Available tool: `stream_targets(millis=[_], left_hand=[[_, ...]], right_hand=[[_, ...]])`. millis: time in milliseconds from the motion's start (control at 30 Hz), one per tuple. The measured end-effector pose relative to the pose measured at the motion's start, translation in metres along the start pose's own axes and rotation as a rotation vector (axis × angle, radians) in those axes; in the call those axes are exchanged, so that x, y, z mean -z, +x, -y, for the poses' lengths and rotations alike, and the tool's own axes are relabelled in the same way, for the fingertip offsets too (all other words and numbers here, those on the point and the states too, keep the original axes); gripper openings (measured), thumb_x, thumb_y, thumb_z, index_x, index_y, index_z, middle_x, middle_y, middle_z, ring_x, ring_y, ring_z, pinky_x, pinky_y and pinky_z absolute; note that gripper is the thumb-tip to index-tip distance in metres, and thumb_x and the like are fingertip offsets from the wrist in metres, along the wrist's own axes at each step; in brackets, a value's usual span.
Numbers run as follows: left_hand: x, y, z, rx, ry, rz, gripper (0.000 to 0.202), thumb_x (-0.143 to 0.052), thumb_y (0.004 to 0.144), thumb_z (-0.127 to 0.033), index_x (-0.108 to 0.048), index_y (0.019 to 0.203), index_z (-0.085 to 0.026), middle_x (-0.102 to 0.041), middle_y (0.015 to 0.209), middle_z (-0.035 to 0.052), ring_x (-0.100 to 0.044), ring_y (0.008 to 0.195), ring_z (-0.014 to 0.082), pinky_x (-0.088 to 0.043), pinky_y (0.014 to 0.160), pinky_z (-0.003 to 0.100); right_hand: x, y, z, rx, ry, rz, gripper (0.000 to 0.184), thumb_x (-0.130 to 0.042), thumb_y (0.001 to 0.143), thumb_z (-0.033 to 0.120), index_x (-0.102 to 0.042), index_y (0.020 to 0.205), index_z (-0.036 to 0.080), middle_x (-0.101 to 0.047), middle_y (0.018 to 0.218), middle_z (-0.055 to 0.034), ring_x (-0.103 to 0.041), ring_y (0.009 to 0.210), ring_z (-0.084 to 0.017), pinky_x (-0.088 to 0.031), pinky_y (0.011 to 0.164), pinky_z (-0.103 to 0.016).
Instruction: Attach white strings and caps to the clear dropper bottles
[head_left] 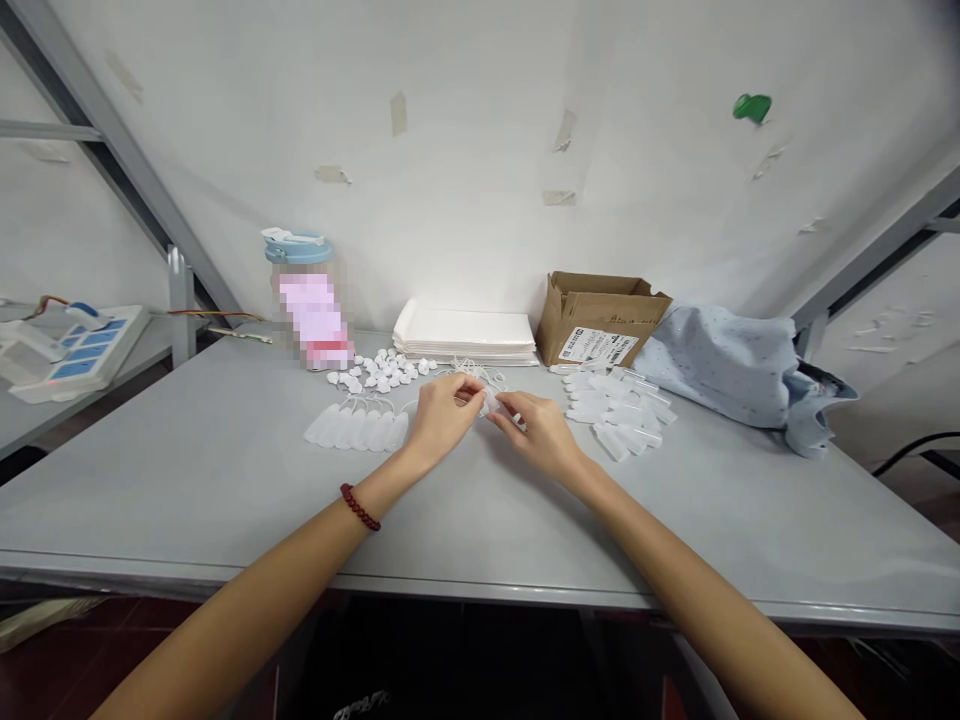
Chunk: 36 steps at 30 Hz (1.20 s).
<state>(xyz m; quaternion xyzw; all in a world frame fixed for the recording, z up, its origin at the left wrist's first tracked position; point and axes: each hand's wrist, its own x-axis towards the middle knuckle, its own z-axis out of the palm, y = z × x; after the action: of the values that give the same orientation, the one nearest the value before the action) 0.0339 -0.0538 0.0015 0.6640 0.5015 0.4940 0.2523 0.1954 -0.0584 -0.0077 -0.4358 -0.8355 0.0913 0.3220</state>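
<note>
Both hands meet over the middle of the table. My left hand pinches one side of a small translucent white plastic tag. My right hand has thumb and forefinger closed on its other side. The fingers hide much of the tag. Just behind it lies a tangle of thin white strings. Left of my left hand is a row of overlapping translucent tags with string loops at their tops. A loose pile of similar translucent plastic pieces lies right of my right hand.
Small white pieces are heaped behind the row. Along the wall stand a blue-lidded bottle, a stack of white sheets and an open cardboard box. Light blue cloth lies at right, a white-and-blue device at far left.
</note>
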Motion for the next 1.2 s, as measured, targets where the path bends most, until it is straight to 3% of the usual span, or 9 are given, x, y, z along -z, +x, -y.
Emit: stream_targets(millis=[267, 433, 500, 667, 800, 900, 1067, 1200], left_hand=[[-0.0024, -0.005, -0.0008, -0.179, -0.05, 0.079, 0.022, -0.054, 0.078, -0.018, -0.068, 0.094, -0.015, -0.069, 0.098, 0.008, -0.067, 0.082, 0.0154, -0.059, 0.073, 0.028], [-0.0017, -0.0078, -0.0028, -0.282, -0.045, 0.105, 0.026, -0.053, 0.079, -0.017, -0.069, 0.099, -0.013, -0.068, 0.103, 0.0104, -0.066, 0.092, 0.0182, -0.06, 0.077, 0.031], [-0.0015, -0.0078, -0.0026, -0.294, -0.057, 0.118, 0.027, -0.053, 0.08, -0.017, -0.069, 0.101, -0.013, -0.068, 0.106, 0.0109, -0.066, 0.094, 0.019, -0.06, 0.079, 0.032], [-0.001, -0.0066, -0.0019, -0.244, -0.129, 0.151, 0.029, -0.056, 0.079, -0.018, -0.068, 0.105, -0.015, -0.067, 0.112, 0.0102, -0.065, 0.1, 0.0202, -0.059, 0.083, 0.032], [0.0013, -0.006, -0.0041, -0.198, -0.137, 0.135, 0.028, -0.056, 0.08, -0.02, -0.069, 0.104, -0.014, -0.069, 0.108, 0.0097, -0.067, 0.098, 0.0199, -0.058, 0.084, 0.032], [0.0031, -0.0066, -0.0064, -0.241, -0.07, 0.104, 0.025, -0.055, 0.08, -0.019, -0.071, 0.098, -0.014, -0.071, 0.103, 0.0094, -0.067, 0.096, 0.0206, -0.058, 0.083, 0.034], [0.0036, -0.008, -0.0084, -0.345, 0.03, 0.104, 0.023, -0.052, 0.081, -0.018, -0.071, 0.093, -0.018, -0.073, 0.101, 0.0068, -0.067, 0.096, 0.0206, -0.058, 0.081, 0.034], [0.0044, -0.0072, -0.0092, -0.342, 0.043, 0.096, 0.02, -0.051, 0.081, -0.017, -0.07, 0.089, -0.019, -0.073, 0.096, 0.0056, -0.068, 0.093, 0.0191, -0.057, 0.081, 0.032]], right_hand=[[-0.0016, 0.0008, -0.0022, 0.003, 0.016, -0.09, 0.013, -0.051, 0.089, 0.024, -0.061, 0.086, 0.017, -0.062, 0.071, -0.0045, -0.054, 0.061, -0.015, -0.04, 0.058, -0.026], [-0.0019, 0.0007, -0.0009, -0.046, 0.067, -0.138, 0.013, -0.052, 0.088, 0.026, -0.063, 0.085, 0.018, -0.065, 0.071, -0.0047, -0.058, 0.063, -0.017, -0.043, 0.059, -0.027], [-0.0026, 0.0005, -0.0012, -0.08, 0.12, -0.145, 0.014, -0.054, 0.087, 0.025, -0.062, 0.095, 0.018, -0.067, 0.074, -0.0052, -0.06, 0.065, -0.018, -0.045, 0.061, -0.028], [-0.0043, 0.0001, -0.0016, -0.123, 0.258, -0.154, 0.038, -0.054, 0.085, 0.024, -0.05, 0.122, 0.017, -0.069, 0.079, -0.0048, -0.063, 0.068, -0.018, -0.05, 0.065, -0.03], [-0.0029, 0.0006, 0.0009, -0.128, 0.295, -0.191, 0.029, -0.055, 0.085, 0.028, -0.057, 0.112, 0.018, -0.069, 0.078, -0.0049, -0.063, 0.066, -0.017, -0.051, 0.064, -0.03], [-0.0003, 0.0011, 0.0032, -0.186, 0.361, -0.197, 0.025, -0.056, 0.084, 0.03, -0.06, 0.106, 0.019, -0.07, 0.078, -0.0046, -0.064, 0.067, -0.017, -0.051, 0.065, -0.03], [0.0025, 0.0024, 0.0041, -0.304, 0.505, -0.204, 0.026, -0.06, 0.081, 0.035, -0.057, 0.099, 0.018, -0.069, 0.076, -0.004, -0.065, 0.067, -0.018, -0.051, 0.063, -0.031], [0.0033, 0.0038, 0.0062, -0.375, 0.695, -0.187, 0.033, -0.067, 0.075, 0.041, -0.054, 0.094, 0.018, -0.067, 0.074, -0.0021, -0.064, 0.063, -0.016, -0.053, 0.06, -0.032]])
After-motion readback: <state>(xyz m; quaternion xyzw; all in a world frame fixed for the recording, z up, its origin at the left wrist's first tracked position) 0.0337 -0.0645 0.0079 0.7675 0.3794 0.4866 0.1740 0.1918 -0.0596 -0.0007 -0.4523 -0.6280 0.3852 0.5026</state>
